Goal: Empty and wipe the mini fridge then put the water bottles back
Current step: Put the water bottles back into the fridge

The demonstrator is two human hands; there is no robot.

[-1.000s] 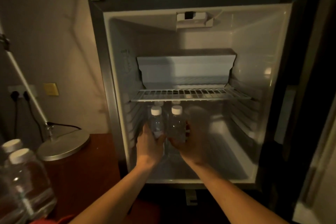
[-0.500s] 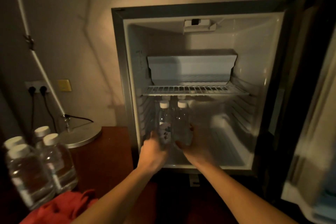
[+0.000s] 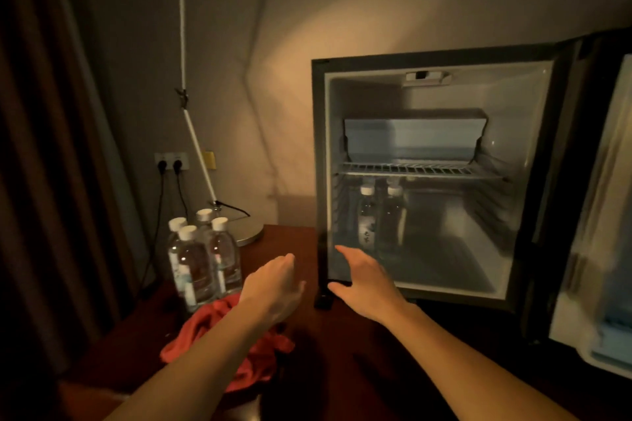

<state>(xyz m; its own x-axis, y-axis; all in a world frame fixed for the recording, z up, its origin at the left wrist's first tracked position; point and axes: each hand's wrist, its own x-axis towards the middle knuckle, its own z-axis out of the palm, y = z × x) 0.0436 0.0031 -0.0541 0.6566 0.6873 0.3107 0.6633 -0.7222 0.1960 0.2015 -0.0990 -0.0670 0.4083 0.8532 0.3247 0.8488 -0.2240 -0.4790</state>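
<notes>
The mini fridge (image 3: pixel 319 154) stands open on a dark wooden table, its door (image 3: pixel 595 215) swung out to the right. Water bottles (image 3: pixel 379 219) with white caps stand at the left of its lower compartment, under a wire shelf (image 3: pixel 420 169). Several more water bottles (image 3: pixel 201 256) stand in a cluster on the table to the left. My left hand (image 3: pixel 273 284) hovers over the table between that cluster and the fridge, fingers relaxed, holding nothing. My right hand (image 3: pixel 367 278) is spread open and empty in front of the fridge's lower left corner.
A red cloth (image 3: pixel 219 331) lies crumpled on the table (image 3: pixel 284 239) below my left forearm. A desk lamp's round base (image 3: pixel 251 232) and slanted arm stand behind the bottle cluster. Plugs sit in a wall socket (image 3: pixel 171 161). A curtain hangs at the far left.
Both hands let go of the two bottles inside the fridge and drew back out to the left. My view swung left, bringing the table's bottle cluster and the cloth into view.
</notes>
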